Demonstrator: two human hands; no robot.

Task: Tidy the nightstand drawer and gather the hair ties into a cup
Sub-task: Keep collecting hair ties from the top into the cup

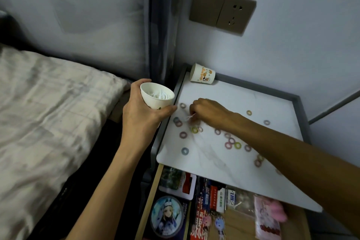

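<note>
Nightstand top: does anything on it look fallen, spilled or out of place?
Yes. The printed paper cup at the back left corner lies on its side instead of standing. Small colored hair ties lie scattered loose over the white top, not gathered.

Paper cups: 2, the held cup [157, 95] and the tipped cup [202, 74]. Coloured hair ties [184, 151] loose on the nightstand top [214, 161]: about 18; those by the forearm are too blurred to count surely. White hair tie [190, 119] pinched in the right hand [206, 111]: 1. Hands: 2, counting the left hand [140, 115]. Wall plates [222, 10]: 2. Open drawer [151, 193]: 1.
</note>
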